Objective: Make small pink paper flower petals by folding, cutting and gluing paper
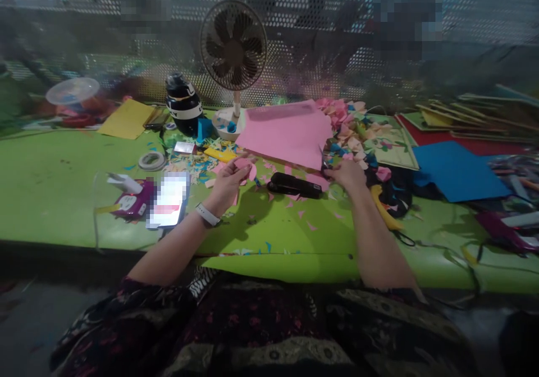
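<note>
My left hand [229, 183] is closed on a small rounded piece of pink paper [249, 169], held between thumb and fingers. On the other side, my right hand [348, 176] has its fingers wrapped round dark-handled scissors [325, 166], at the lower right corner of a large pink sheet [290, 132]. A black stapler [295, 185] lies on the green table [278, 225] between my hands. Small pink scraps are scattered around the stapler.
A phone [169, 200], a tape roll [152, 161] and a purple device [133, 200] sit at left. Behind stand a dark bottle [185, 107] and a fan [233, 48]. Pink paper flowers [337, 113], blue sheets [458, 169] and a yellow-handled tool [384, 211] lie at right.
</note>
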`<state>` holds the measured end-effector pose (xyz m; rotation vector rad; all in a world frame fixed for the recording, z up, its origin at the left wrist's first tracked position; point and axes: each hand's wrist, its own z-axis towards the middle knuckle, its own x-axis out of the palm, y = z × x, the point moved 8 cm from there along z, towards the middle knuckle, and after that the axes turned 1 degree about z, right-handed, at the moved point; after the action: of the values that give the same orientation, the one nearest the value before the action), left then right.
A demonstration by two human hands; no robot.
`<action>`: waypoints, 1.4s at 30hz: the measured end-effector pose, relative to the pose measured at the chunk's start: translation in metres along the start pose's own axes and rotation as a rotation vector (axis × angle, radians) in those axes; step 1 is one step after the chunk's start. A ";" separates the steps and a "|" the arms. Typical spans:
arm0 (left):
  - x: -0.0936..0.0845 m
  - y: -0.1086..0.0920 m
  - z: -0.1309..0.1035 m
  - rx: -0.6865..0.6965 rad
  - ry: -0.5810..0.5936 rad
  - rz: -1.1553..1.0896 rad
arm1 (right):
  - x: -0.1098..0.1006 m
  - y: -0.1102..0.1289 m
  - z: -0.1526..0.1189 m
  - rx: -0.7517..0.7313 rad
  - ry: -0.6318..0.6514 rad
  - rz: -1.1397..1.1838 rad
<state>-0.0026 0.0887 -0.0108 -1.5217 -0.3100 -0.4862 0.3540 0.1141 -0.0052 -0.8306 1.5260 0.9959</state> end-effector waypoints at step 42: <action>-0.069 -0.084 -0.022 0.209 -0.043 1.101 | 0.029 0.159 -0.152 -0.675 0.395 0.501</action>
<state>-0.1055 0.0758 0.0287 -1.2718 0.4400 0.4400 0.1453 0.0400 0.0021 -1.1879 1.7997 1.8642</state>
